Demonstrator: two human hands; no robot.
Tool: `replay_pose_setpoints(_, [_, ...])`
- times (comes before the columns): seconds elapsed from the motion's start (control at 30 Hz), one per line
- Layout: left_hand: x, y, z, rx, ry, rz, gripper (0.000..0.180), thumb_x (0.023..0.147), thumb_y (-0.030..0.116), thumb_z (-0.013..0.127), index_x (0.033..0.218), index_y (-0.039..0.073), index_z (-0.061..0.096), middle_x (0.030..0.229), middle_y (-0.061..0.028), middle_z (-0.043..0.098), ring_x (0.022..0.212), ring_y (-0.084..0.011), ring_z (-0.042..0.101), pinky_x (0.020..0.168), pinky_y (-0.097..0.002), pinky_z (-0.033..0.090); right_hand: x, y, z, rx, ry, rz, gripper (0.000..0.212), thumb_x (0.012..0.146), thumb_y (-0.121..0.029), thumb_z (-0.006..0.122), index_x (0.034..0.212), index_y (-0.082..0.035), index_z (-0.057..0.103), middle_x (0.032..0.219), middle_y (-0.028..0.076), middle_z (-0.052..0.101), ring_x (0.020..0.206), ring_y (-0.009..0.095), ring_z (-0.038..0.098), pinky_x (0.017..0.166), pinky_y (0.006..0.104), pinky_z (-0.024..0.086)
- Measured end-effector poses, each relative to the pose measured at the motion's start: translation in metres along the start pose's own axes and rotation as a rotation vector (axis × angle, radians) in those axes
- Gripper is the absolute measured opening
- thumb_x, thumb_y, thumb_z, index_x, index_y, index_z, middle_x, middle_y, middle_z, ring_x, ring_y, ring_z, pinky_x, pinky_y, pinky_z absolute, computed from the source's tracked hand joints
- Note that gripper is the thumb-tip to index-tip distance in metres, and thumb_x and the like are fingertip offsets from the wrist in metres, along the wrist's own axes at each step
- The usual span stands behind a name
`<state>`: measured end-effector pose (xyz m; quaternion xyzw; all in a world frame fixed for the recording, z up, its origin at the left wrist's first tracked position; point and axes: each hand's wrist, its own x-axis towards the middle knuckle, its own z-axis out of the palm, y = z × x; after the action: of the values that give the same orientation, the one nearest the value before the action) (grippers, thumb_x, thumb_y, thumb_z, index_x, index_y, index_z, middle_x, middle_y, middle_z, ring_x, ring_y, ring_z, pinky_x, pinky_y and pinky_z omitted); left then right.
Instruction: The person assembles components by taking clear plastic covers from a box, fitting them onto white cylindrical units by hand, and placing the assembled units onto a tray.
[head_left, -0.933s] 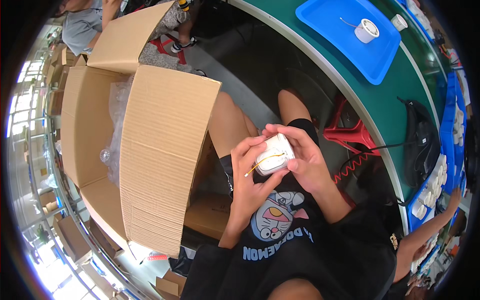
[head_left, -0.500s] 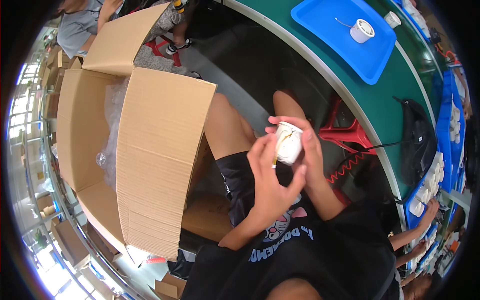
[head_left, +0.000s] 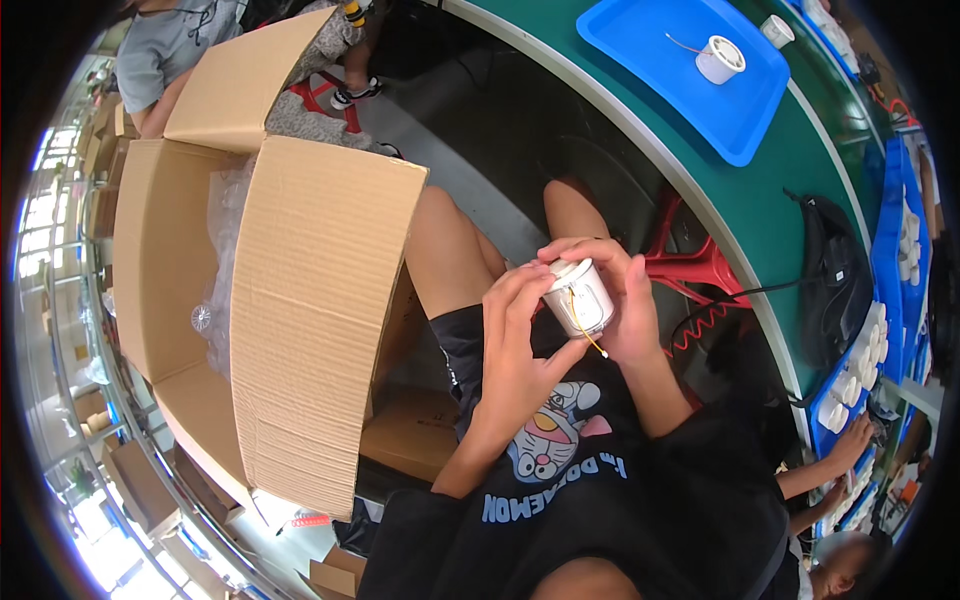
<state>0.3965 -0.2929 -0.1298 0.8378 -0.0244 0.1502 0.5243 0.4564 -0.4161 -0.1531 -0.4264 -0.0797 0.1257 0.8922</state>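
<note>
- Turned since the earlier frame: white cylindrical housing (head_left: 592,303); plug (head_left: 604,354) of its thin yellow lead (head_left: 579,322) now hangs lower right, formerly lower left.
- Location: over the wearer's lap (head_left: 468,342), apart from the green worktop (head_left: 775,230).
- Grip: left hand (head_left: 515,335) curved, fingers at the rim, thumb by the base; right hand (head_left: 630,315) cupped round far and right sides; both hold the housing.
- Handling, judged: light, stiff, smooth plastic; lead fragile. Hold by the side walls.
- Orientation: tilted; rimmed end points away, slightly left; long axis slants rightward toward the wearer.
</note>
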Motion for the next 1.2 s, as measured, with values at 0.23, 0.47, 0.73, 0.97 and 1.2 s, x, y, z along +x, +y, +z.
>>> replay_pose_setpoints(0.23, [-0.009,-0.005,0.007,0.012,-0.011,0.075,0.079,0.063,0.001,0.084,0.131,0.004,0.046,0.129,-0.0175,0.049,0.119,-0.036,0.051,0.098,-0.0432,0.047,0.0,0.008,-0.007,-0.11,0.031,-0.125,0.063,0.107,-0.041,0.026,0.088,0.006,0.064,0.095,0.021,0.064,0.091,0.026,0.064,0.086,0.0374,0.05])
replay_pose_setpoints(0.47, [-0.013,-0.013,0.018,-0.051,-0.028,0.075,0.079,0.064,0.004,0.085,0.131,0.003,0.044,0.123,-0.0191,0.051,0.111,-0.0375,0.054,0.094,-0.0424,0.048,-0.002,-0.004,-0.014,-0.371,0.086,-0.087,0.076,0.105,-0.049,0.008,0.079,0.0,0.059,0.083,0.015,0.062,0.081,0.024,0.061,0.079,0.0343,0.049])
replay_pose_setpoints(0.73, [-0.016,-0.031,0.028,-0.889,-0.012,-0.343,0.075,0.072,0.007,0.083,0.134,0.003,0.041,0.131,-0.0105,0.049,0.13,-0.0233,0.045,0.11,-0.0377,0.036,0.001,-0.015,-0.009,-0.227,0.142,0.12,0.085,0.099,-0.065,0.007,0.109,0.002,0.06,0.095,0.016,0.066,0.089,0.024,0.064,0.084,0.0342,0.049])
replay_pose_setpoints(0.97, [-0.026,-0.044,0.009,-1.499,-0.085,-0.574,0.09,0.081,0.045,0.077,0.148,0.004,0.031,0.141,-0.0177,0.047,0.135,-0.0335,0.044,0.108,-0.0406,0.042,0.001,-0.025,-0.009,-0.345,-0.146,0.026,0.065,0.104,-0.049,0.028,0.13,0.005,0.053,0.118,0.017,0.065,0.113,0.024,0.058,0.1,0.036,0.042])
replay_pose_setpoints(1.2, [-0.03,-0.045,0.017,-2.019,-0.018,-0.61,0.078,0.094,0.066,0.043,0.146,0.008,0.036,0.135,-0.0158,0.053,0.117,-0.0342,0.058,0.097,-0.0445,0.051,0.003,-0.024,-0.001,-0.574,-0.352,-0.069,0.059,0.08,-0.005,0.061,0.138,-0.001,0.049,0.138,0.016,0.05,0.124,0.023,0.05,0.099,0.0321,0.042])
